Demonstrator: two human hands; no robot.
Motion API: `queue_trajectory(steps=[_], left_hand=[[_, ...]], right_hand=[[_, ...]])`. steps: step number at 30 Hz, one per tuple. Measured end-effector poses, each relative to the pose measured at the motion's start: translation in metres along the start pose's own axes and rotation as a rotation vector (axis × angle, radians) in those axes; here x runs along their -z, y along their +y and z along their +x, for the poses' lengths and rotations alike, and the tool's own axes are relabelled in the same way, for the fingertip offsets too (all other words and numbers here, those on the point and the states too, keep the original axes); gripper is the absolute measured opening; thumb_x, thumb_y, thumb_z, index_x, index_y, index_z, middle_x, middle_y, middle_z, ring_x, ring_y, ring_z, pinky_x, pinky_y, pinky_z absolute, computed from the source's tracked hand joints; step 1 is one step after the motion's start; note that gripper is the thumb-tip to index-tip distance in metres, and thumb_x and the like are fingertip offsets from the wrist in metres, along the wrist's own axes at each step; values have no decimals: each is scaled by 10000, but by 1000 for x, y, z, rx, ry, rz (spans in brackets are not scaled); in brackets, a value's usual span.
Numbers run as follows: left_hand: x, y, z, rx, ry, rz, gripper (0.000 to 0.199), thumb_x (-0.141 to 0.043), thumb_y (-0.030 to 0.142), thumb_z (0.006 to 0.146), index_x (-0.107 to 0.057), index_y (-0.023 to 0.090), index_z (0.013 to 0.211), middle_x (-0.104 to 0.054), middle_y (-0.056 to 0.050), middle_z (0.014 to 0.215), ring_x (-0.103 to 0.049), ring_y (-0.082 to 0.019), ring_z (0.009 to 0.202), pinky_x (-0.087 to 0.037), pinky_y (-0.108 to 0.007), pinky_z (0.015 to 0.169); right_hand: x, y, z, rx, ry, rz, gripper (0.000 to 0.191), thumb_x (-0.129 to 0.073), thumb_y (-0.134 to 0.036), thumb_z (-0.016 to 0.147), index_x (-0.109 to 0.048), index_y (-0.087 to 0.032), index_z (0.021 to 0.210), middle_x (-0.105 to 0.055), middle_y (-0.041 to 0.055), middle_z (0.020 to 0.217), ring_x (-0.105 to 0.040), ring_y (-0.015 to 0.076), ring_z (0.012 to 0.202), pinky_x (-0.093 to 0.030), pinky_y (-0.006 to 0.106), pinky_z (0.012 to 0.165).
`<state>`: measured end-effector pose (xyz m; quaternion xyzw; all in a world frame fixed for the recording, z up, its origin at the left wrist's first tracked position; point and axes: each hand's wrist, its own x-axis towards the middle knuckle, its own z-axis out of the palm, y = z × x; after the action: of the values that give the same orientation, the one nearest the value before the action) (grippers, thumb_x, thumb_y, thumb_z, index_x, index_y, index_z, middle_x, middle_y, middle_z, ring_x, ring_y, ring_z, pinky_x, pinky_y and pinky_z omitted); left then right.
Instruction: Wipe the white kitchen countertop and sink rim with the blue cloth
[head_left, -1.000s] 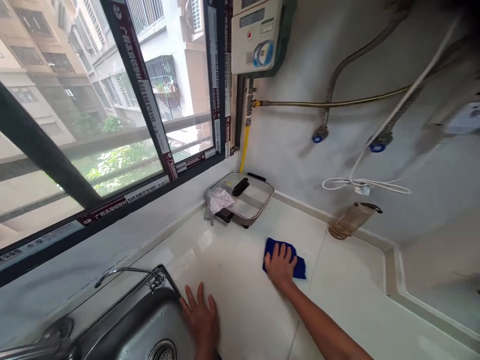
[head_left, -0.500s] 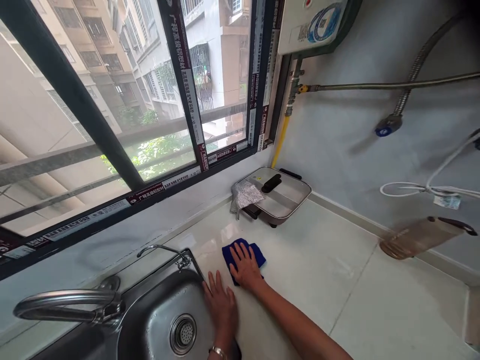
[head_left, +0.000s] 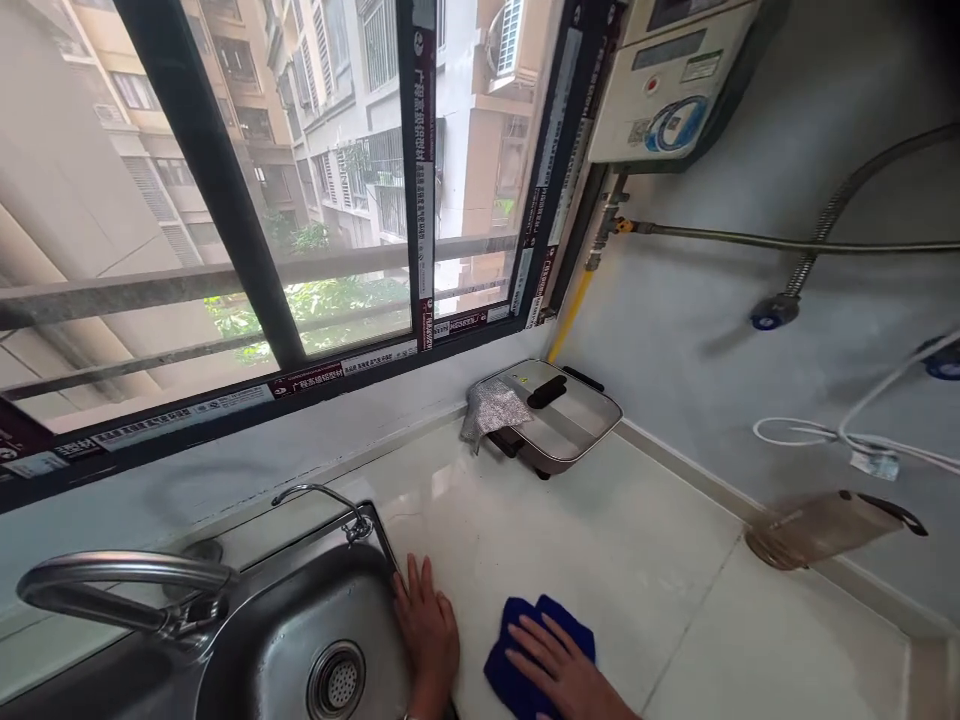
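A dark blue cloth [head_left: 510, 665] lies on the pale countertop [head_left: 622, 545]. Flat on top of it rests my right hand [head_left: 559, 665], its fingers spread toward the left. My left hand [head_left: 426, 625] is laid over the right rim of the steel sink [head_left: 300, 625], fingers apart and pointing away from me, with nothing held. A gap of bare counter separates the left hand from the cloth.
An electric pan with a glass lid [head_left: 574, 415] sits in the back corner, a silvery cloth [head_left: 495, 408] over its left end. A brown pitcher [head_left: 817, 530] stands by the right wall. Two taps, a large one [head_left: 127, 575] and a slim one [head_left: 322, 492], rise behind the sink.
My right hand and the blue cloth have moved toward me and to the right across the counter. My left hand stays at the sink's edge. The view has shifted slightly.
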<state>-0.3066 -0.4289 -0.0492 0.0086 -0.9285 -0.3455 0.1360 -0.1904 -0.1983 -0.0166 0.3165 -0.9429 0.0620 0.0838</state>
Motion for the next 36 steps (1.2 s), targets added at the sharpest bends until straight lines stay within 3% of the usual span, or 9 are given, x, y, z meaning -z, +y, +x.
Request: queue_trajectory(steps=[3,6,10,15,20,24,28,32,36], left_hand=[[0,1,-1,11,-18,0,528,-366,187,948,-505,151,1457,-379,-92,1614,-110,-299,1553,-248,-520,1241],[-1,0,-1,20,-30,10,524,-347,186,957,-506,141,1455,-372,-107,1615,-93,-306,1554,-257,-546,1233],[-5,-4,-2,10,-36,36,529,-365,187,947,-506,158,1456,-366,-96,1620,-97,-307,1555,-251,-557,1234],[-14,-10,-6,14,-26,46,565,-401,188,913,-499,206,1469,-346,-57,1633,-100,-298,1558,-247,-552,1243],[-20,-12,-13,33,-31,52,595,-409,175,892,-493,215,1480,-326,-52,1640,-78,-306,1561,-228,-588,1250],[-19,-10,-17,57,-75,67,615,-412,163,882,-484,223,1490,-335,-63,1634,-69,-317,1560,-223,-630,1239],[-14,-7,-17,78,-113,44,622,-423,164,881,-469,210,1499,-291,-77,1650,-57,-330,1559,-203,-641,1240],[-9,-7,-13,63,-135,26,614,-424,136,864,-514,223,1465,-390,-44,1608,-50,-315,1560,-223,-632,1240],[-6,-8,-12,70,-180,0,575,-442,145,857,-583,248,1405,-455,-20,1569,-51,-336,1558,-230,-640,1236]], right_hand=[[-7,38,21,-203,26,-82,666,-417,-403,960,-223,-268,1583,-318,49,1629,-269,256,1511,-288,490,1219],[-23,80,63,-499,112,-159,621,-373,-380,973,-273,-245,1571,-350,72,1615,-287,257,1501,-264,493,1221],[-39,123,123,-745,137,-207,595,-320,-387,971,-377,-187,1528,-394,107,1588,-298,282,1485,-235,509,1212],[-44,149,199,-924,99,-181,635,-308,-396,961,-366,-92,1516,-372,189,1581,-260,358,1478,-193,568,1188],[-52,163,274,-946,71,-88,659,-271,-415,967,-344,-58,1516,-381,233,1555,-264,405,1449,-142,613,1171],[-63,151,326,-904,79,-27,692,-241,-425,975,-250,-42,1552,-312,243,1592,-260,427,1439,-130,647,1156],[-70,100,359,-704,-5,13,693,-283,-460,978,-245,-97,1567,-219,174,1652,-125,374,1515,-65,608,1198],[-66,42,374,-414,-76,116,678,-305,-522,982,-267,-189,1572,-229,110,1660,-139,329,1526,-45,560,1222],[-58,16,366,-183,-81,174,663,-370,-517,973,-264,-257,1574,-231,67,1663,-170,296,1524,-50,519,1241]])
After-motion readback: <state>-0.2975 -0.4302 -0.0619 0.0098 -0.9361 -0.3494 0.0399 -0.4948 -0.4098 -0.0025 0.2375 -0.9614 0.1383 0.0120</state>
